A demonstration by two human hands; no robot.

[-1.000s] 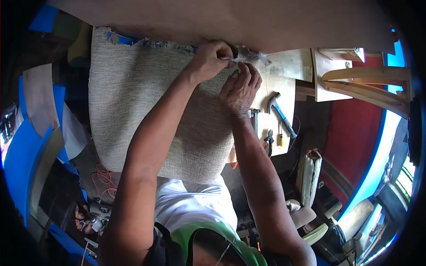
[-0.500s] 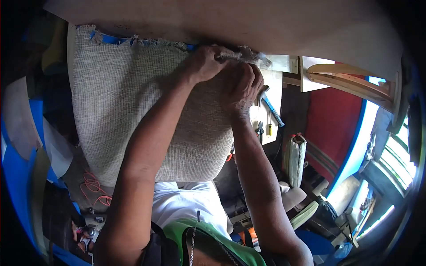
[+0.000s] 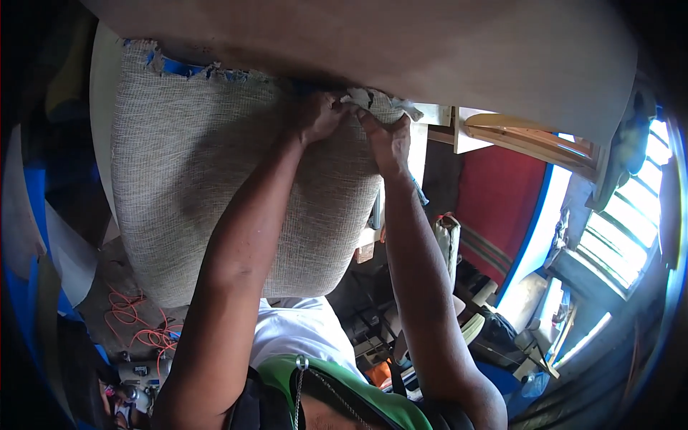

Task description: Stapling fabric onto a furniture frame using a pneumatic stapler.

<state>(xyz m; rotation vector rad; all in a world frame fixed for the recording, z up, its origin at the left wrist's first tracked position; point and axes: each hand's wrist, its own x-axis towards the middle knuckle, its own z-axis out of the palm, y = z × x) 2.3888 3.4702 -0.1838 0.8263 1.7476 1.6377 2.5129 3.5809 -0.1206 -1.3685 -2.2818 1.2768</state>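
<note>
A padded panel covered in grey-beige woven fabric (image 3: 236,165) stands in front of me, its top edge frayed with strips of blue (image 3: 180,68) showing. My left hand (image 3: 319,120) has its fingers closed on the ragged fabric edge near the middle of the top. Beside it my right hand (image 3: 388,143) grips the same edge, its thumb raised against a folded, whitish torn piece (image 3: 358,97). Fingers of both hands are partly hidden by the fabric and shadow. A broad, smooth brown board (image 3: 430,50) lies along that edge, beyond my hands.
Wooden frame pieces (image 3: 530,132) extend at the right, near a red panel (image 3: 498,201). A blue tool handle (image 3: 419,192) peeks out behind my right forearm. Orange cord (image 3: 147,333) lies coiled on the floor at lower left. A louvred window (image 3: 623,222) is far right.
My right hand has turned and opened its thumb away from its curled fingers, still at the fabric edge. The hammer and tools beside it are now mostly hidden. The view has shifted slightly.
</note>
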